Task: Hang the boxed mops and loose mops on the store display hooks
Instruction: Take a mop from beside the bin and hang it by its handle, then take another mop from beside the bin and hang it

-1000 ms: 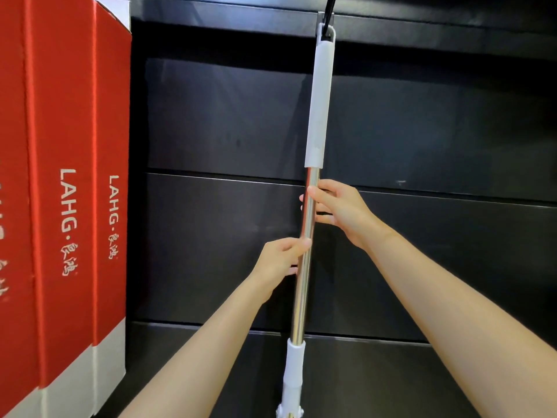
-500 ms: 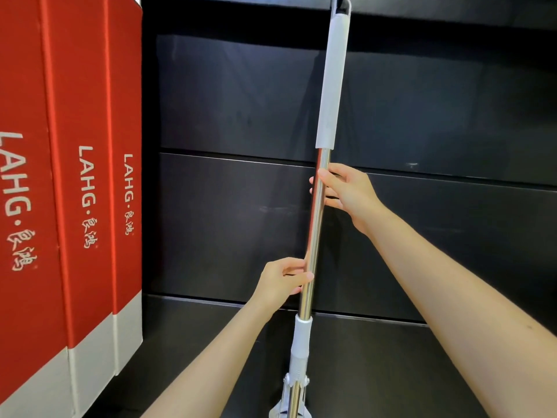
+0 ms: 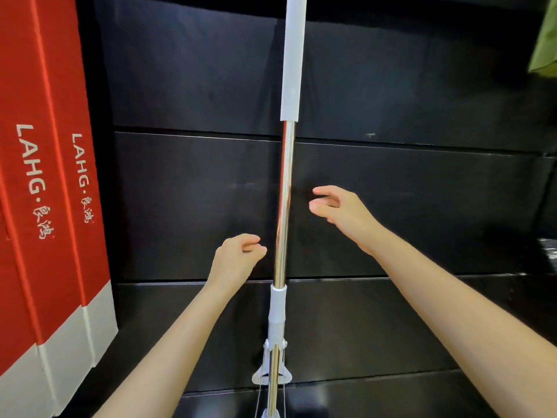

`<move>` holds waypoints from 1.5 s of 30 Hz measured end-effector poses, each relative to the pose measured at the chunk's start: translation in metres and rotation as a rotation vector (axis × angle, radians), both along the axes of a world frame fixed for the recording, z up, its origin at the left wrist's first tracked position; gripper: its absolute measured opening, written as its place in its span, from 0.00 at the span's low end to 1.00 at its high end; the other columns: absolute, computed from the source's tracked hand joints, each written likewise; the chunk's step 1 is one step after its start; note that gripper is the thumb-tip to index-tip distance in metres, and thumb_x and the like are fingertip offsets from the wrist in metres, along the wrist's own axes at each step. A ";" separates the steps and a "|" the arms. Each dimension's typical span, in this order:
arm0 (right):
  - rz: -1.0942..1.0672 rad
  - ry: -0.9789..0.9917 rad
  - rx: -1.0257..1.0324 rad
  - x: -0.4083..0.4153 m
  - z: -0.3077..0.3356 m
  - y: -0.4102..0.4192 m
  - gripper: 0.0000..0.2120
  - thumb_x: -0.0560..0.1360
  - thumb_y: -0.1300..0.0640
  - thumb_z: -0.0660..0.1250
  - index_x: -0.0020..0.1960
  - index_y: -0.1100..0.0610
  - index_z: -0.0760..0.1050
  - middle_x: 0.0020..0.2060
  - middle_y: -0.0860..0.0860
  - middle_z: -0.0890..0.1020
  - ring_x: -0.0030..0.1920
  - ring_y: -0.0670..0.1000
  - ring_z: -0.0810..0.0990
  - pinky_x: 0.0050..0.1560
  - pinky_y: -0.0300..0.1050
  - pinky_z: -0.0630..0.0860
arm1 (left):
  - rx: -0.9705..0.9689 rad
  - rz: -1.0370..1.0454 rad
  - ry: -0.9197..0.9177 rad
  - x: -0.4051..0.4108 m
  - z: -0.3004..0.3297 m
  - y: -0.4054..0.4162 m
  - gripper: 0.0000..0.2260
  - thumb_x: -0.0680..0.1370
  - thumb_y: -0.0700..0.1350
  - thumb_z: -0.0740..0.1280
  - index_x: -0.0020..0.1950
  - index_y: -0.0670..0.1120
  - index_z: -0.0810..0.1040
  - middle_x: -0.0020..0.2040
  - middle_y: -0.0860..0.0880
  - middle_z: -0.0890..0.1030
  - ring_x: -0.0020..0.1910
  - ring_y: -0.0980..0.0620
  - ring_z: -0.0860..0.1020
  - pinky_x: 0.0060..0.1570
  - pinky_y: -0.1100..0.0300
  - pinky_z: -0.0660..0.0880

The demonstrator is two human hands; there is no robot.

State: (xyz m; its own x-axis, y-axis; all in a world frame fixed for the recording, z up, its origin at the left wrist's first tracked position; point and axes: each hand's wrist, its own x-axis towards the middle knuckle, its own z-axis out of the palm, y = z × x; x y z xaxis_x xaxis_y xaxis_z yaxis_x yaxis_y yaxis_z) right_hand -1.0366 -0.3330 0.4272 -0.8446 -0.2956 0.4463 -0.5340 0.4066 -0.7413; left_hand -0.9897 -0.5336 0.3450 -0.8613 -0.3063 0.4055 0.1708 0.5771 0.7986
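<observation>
A loose mop (image 3: 283,206) hangs upright in front of the black display wall. It has a white grip at the top, a shiny metal pole and a white joint lower down; its top and its hook lie above the frame. My left hand (image 3: 236,257) is just left of the pole, fingers loosely curled, holding nothing. My right hand (image 3: 337,209) is to the right of the pole, apart from it, with relaxed fingers. Red boxed mops (image 3: 51,191) with white lettering hang at the left.
The black panelled display wall (image 3: 196,200) fills the background. A green item (image 3: 545,52) shows at the upper right edge. A dark shelf edge (image 3: 547,251) sits at the far right.
Both hands have let go of the mop pole and drawn away to either side. The camera has tilted down, so the hook is out of view.
</observation>
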 end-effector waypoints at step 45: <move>-1.583 -0.666 -0.441 0.834 -0.408 0.542 0.14 0.77 0.56 0.65 0.62 0.52 0.75 0.56 0.46 0.79 0.57 0.45 0.77 0.55 0.37 0.69 | -0.562 -1.639 -0.718 0.536 -0.310 0.682 0.16 0.76 0.44 0.69 0.64 0.44 0.76 0.52 0.50 0.80 0.50 0.57 0.78 0.52 0.68 0.72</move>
State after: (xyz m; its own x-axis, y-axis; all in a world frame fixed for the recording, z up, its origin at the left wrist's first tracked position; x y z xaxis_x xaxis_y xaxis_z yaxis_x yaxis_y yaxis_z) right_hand -0.2021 0.2090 0.0193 -0.2301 0.9416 -0.2460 0.5439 -0.0852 -0.8348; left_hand -0.4540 0.1486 0.0354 -0.1533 0.9153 -0.3726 0.5159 0.3957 0.7598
